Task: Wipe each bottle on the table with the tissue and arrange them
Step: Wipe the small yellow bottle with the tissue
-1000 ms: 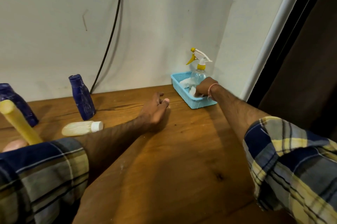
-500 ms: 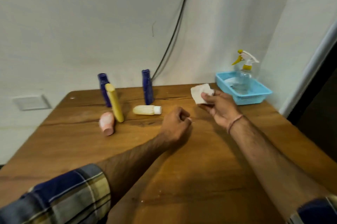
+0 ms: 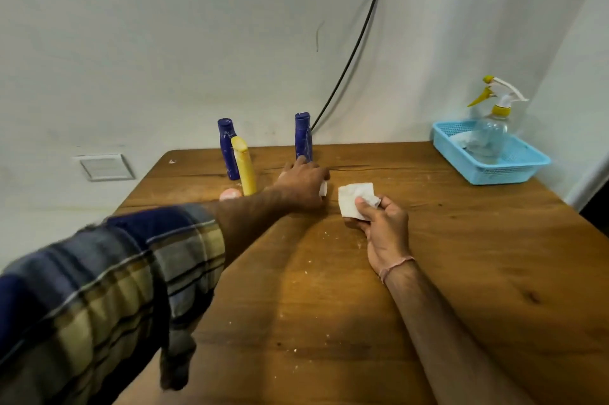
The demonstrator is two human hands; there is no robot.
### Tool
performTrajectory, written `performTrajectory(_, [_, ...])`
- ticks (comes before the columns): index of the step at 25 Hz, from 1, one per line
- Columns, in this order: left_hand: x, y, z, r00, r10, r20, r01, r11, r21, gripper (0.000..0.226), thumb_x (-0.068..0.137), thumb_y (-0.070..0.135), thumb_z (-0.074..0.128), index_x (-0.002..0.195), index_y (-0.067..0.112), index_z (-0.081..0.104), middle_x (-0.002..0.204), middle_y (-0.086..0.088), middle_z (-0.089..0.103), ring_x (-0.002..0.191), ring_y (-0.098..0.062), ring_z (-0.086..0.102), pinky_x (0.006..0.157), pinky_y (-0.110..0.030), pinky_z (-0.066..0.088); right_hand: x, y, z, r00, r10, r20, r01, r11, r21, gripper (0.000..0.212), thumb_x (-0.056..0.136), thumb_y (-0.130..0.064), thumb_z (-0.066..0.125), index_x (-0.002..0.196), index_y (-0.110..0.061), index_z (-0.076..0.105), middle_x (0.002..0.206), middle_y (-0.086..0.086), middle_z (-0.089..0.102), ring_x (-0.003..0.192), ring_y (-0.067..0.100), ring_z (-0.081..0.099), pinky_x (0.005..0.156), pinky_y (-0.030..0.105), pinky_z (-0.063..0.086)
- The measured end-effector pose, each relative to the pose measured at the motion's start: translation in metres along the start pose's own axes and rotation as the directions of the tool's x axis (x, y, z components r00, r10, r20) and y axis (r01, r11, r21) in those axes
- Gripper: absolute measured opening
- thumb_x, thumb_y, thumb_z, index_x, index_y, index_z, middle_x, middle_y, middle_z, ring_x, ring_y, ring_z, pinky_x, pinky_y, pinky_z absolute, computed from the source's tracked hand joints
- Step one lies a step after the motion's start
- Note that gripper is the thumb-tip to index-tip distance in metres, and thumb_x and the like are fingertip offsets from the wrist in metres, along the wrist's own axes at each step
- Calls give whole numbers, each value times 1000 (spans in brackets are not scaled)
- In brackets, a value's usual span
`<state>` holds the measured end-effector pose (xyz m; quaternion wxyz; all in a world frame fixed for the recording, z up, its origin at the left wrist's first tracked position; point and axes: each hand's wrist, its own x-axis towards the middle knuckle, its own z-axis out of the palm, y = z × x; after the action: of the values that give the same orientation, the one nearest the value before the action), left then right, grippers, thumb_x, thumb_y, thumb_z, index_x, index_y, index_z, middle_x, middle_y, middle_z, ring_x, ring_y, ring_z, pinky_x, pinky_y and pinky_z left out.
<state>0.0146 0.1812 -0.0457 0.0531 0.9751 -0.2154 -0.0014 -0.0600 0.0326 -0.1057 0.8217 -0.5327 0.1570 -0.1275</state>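
Tissue (image 3: 356, 199) is pinched between right hand (image 3: 384, 226) thumb and fingers (image 3: 362, 208), kept flat, likely ready for wiping. Left hand (image 3: 301, 185) fingers are curled over a lying bottle; only its white cap (image 3: 323, 188) is seen, grip unconfirmed. Just beyond those fingers two blue bottles (image 3: 303, 136) and a yellow bottle (image 3: 245, 170) are crowded, a pink one (image 3: 230, 194) beside the wrist. Basket (image 3: 507, 172) with sprayer (image 3: 492, 127) is parked well right on the counter (image 3: 461, 239).

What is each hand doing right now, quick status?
Left hand: lies over the cream bottle on the table; whether its grip has closed cannot be told.
Right hand: closed, holding the tissue.
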Motion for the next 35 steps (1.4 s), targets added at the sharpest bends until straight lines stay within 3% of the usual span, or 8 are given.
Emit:
performTrajectory(6, [17,-2,-1,987,158,41,-163,967,197,46,92,37,70,135,26,55,135,-2,59,131,-25,44,109,-48,35,-3,-6,-5,999,35,-4,-35,999,26,35,90,-5,66,124,-5,59,117,6,67,103,23,67,75,37,60])
performTrajectory(10, [-7,3,-23,958,23,-287,-107,953,-282,46,91,28,71,135,24,55,129,-1,62,116,-18,56,94,-37,52,-6,-7,-4,1000,15,-6,-15,997,72,24,89,-3,65,114,-5,64,112,10,69,97,23,68,63,31,58])
performTrajectory(12, [-30,0,-29,922,-169,-349,-102,764,-637,45,90,22,75,132,23,58,119,7,65,102,-9,61,81,-25,52,-5,-6,-5,999,2,-50,1,999,55,30,89,-4,66,119,-3,62,114,12,68,96,24,68,62,30,57])
performTrajectory(16, [-93,-16,2,912,-404,-62,3,159,-987,39,91,8,70,127,21,64,124,0,66,108,-17,68,82,-31,61,-3,-5,-4,993,-54,-102,55,998,2,28,88,-4,67,116,-6,64,113,11,68,93,22,69,59,29,57])
performTrajectory(20, [-131,-23,41,876,-470,108,99,-43,-994,41,84,6,76,121,22,66,123,-3,70,105,-17,73,79,-32,63,-8,-4,-2,975,-198,-99,171,957,-234,26,85,-10,72,110,-16,65,115,1,67,90,8,65,55,13,52])
performTrajectory(22, [-136,-23,48,881,-468,70,96,32,-995,42,81,8,81,118,23,67,120,-2,71,103,-12,73,82,-32,63,-15,-5,-3,926,-377,-10,332,828,-452,27,84,-13,74,108,-22,65,115,-3,64,98,6,60,61,4,45])
performTrajectory(26, [-140,-15,52,884,-440,-159,85,485,-870,43,76,15,87,108,34,64,104,11,66,92,-7,66,73,-25,60,-28,-6,-3,697,-606,383,670,360,-650,23,81,-7,74,99,-20,68,105,-2,65,97,9,61,76,9,49])
performTrajectory(35, [-131,-20,62,888,-400,-228,50,576,-816,81,69,15,90,126,41,39,98,11,69,75,-6,61,59,-16,52,-41,0,6,660,-456,597,713,129,-689,34,75,7,63,96,-16,77,92,2,66,93,20,55,78,44,52])
